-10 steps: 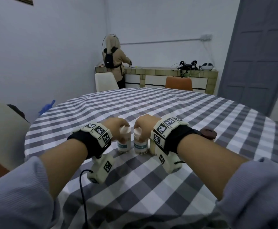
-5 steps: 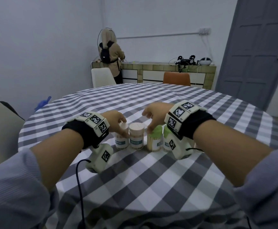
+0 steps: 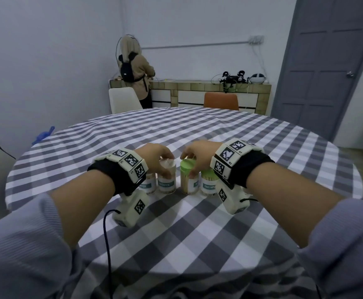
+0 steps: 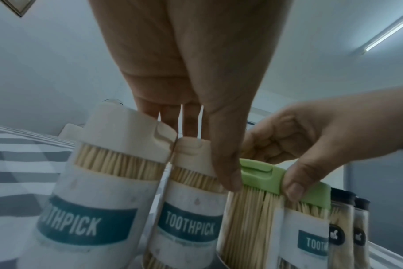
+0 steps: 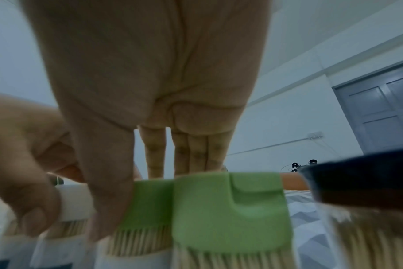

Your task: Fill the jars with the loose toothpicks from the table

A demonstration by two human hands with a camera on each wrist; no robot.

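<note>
Left fingers (image 4: 225, 174) curled over a white-capped jar (image 3: 166, 180), thumb down the front of its cap, the rest hooked behind: a firm hold from above. Right fingers (image 4: 293, 189) doing the same on a green-capped jar (image 3: 189, 180), thumb pressed on the cap's front edge, the others bent over the top. Left hand (image 3: 154, 157) and right hand (image 3: 200, 153) close together, knuckles nearly meeting over the row.

Both held jars upright on the worktop (image 3: 176, 130), just beside each other, packed with toothpicks and labelled TOOTHPICK. A second white jar (image 3: 148, 184) hard against the first on the left, half hidden under the left wrist. A second green jar (image 3: 208, 183) against the first on the right, under the right wrist. Further right, seen from the left wrist, two slim dark-capped jars (image 4: 341, 223) side by side, also full of sticks.

Loose toothpicks not to be made out anywhere on the checked cloth.

Beyond the row: a white chair (image 3: 123, 100) and an orange chair (image 3: 220, 101) at the far rim, a blue thing (image 3: 43, 134) at the left edge. Against the back wall, a tiled counter (image 3: 197, 91) with black gear on it, a person (image 3: 135, 67) standing there with their back turned, grey door (image 3: 325, 67) to the right.
</note>
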